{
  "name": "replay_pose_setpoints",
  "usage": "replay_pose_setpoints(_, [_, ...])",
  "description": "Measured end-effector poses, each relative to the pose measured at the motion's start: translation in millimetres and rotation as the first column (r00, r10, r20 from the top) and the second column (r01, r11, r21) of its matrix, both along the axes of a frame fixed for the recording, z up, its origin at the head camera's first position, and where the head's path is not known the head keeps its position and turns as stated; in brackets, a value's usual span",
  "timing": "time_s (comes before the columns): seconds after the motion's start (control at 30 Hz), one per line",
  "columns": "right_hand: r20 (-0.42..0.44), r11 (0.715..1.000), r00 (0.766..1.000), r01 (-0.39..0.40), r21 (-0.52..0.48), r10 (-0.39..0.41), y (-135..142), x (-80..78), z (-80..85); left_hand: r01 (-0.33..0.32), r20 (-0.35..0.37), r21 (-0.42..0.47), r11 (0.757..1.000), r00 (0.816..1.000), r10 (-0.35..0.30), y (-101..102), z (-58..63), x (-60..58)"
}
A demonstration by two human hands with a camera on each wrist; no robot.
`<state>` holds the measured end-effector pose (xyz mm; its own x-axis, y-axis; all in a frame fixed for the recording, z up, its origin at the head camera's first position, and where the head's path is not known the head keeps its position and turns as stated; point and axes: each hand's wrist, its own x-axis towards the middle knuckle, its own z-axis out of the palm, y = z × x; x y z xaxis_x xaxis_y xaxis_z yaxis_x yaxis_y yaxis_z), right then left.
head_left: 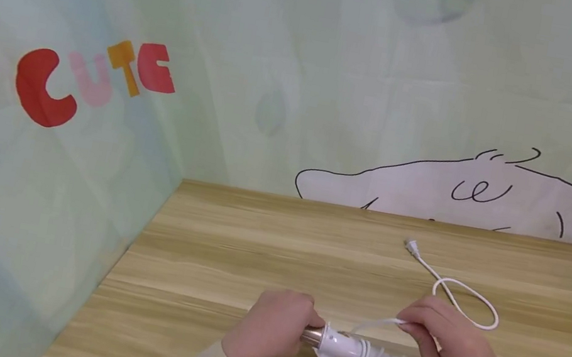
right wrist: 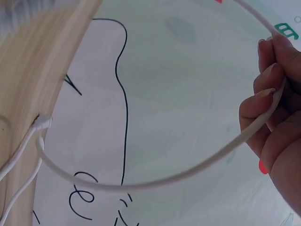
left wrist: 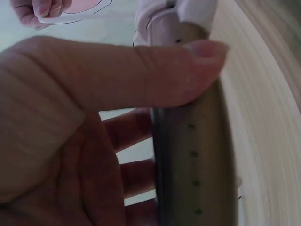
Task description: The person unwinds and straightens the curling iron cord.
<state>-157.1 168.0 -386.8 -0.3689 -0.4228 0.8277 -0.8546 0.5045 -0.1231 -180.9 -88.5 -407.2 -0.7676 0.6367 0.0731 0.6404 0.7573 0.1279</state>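
A curling iron (head_left: 339,345) with a white handle and a shiny rose-gold barrel lies sideways low over the table. My left hand (head_left: 274,326) grips it by the barrel; in the left wrist view the thumb crosses the barrel (left wrist: 195,165), which has a row of small dark holes. Several turns of white cord wrap the handle, right of the left hand. Between thumb and fingers, my right hand (head_left: 461,356) pinches the cord (head_left: 381,321) above the handle's far end. From that hand the cord (right wrist: 188,174) hangs in a wide curve in the right wrist view.
The loose cord loops on the wood-grain table (head_left: 250,249) behind the right hand and ends in a white plug (head_left: 412,247). A pale printed curtain (head_left: 259,71) stands along the table's back and left edges, with coloured letters on it.
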Motion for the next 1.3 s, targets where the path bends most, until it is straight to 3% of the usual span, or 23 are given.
replay_pose_setpoints(0.13, [0.04,0.999,0.999,-0.03,-0.037,0.032,8,-3.4,0.4,0.087,0.08,-0.009,0.996,0.993,-0.086,-3,3.4,3.4])
replay_pose_setpoints(0.2, [0.048,0.997,0.998,-0.03,-0.071,0.034,12,-7.6,-1.7,0.191,0.109,0.004,0.982,0.976,-0.19,-4,5.1,3.1])
replay_pose_setpoints(0.23, [0.053,0.996,0.998,-0.026,-0.089,0.031,15,-10.4,-3.8,0.259,0.128,0.029,0.965,0.957,-0.261,-4,5.8,2.5])
replay_pose_setpoints(0.27, [0.057,0.994,0.998,-0.014,-0.104,0.02,17,-13.5,-6.8,0.327,0.154,0.068,0.942,0.93,-0.334,-4,6.4,1.8])
replay_pose_setpoints(0.33, [0.092,0.992,0.996,0.012,-0.129,0.0,21,-19.8,-15.4,0.452,0.191,0.157,0.878,0.858,-0.476,-4,7.6,-0.6])
replay_pose_setpoints(0.43, [0.164,0.991,0.986,0.024,-0.133,-0.002,26,-29.7,-34.0,0.53,0.268,0.326,0.783,0.742,-0.614,-7,11.0,-2.6])
replay_pose_setpoints(0.47, [0.196,0.993,0.981,0.026,-0.119,-0.002,26,-32.1,-41.0,0.531,0.277,0.376,0.759,0.717,-0.64,-9,12.6,-3.0])
replay_pose_setpoints(0.53, [0.257,0.996,0.966,0.009,-0.087,0.014,26,-35.9,-54.1,0.491,0.284,0.489,0.721,0.692,-0.664,-13,16.2,-3.5])
replay_pose_setpoints(0.6, [0.286,0.999,0.958,0.01,-0.047,0.003,22,-37.7,-66.2,0.391,0.296,0.609,0.69,0.695,-0.655,-18,19.7,-3.1])
replay_pose_setpoints(0.7, [0.273,0.999,0.961,0.047,0.026,-0.052,13,-36.6,-80.1,0.184,0.333,0.739,0.648,0.736,-0.589,-26,24.0,-2.5])
replay_pose_setpoints(0.77, [0.243,0.996,0.967,0.061,0.073,-0.077,6,-35.7,-86.4,0.056,0.373,0.768,0.638,0.771,-0.517,-30,25.8,-2.2])
replay_pose_setpoints(0.83, [0.223,0.992,0.971,0.057,0.113,-0.082,0,-34.7,-90.2,-0.015,0.397,0.767,0.641,0.797,-0.456,-32,26.7,-2.7])
replay_pose_setpoints(0.97, [0.254,0.986,0.964,0.042,0.161,-0.082,-7,-32.9,-88.8,-0.067,0.419,0.745,0.664,0.821,-0.388,-30,28.5,-4.6])
replay_pose_setpoints(1.07, [0.293,0.975,0.943,0.103,0.199,-0.159,-8,-30.7,-80.2,-0.083,0.422,0.735,0.673,0.832,-0.359,-26,29.5,-6.5])
replay_pose_setpoints(1.17, [0.318,0.966,0.924,0.149,0.211,-0.212,-9,-28.1,-69.9,-0.074,0.402,0.708,0.702,0.86,-0.314,-24,28.6,-9.2])
replay_pose_setpoints(1.23, [0.343,0.978,0.922,0.133,0.158,-0.181,-13,-24.7,-63.0,-0.064,0.383,0.683,0.728,0.88,-0.281,-22,27.1,-11.0])
replay_pose_setpoints(1.3, [0.374,0.996,0.923,0.082,0.036,-0.089,-19,-19.9,-57.9,-0.052,0.365,0.658,0.751,0.895,-0.257,-21,25.6,-12.4])
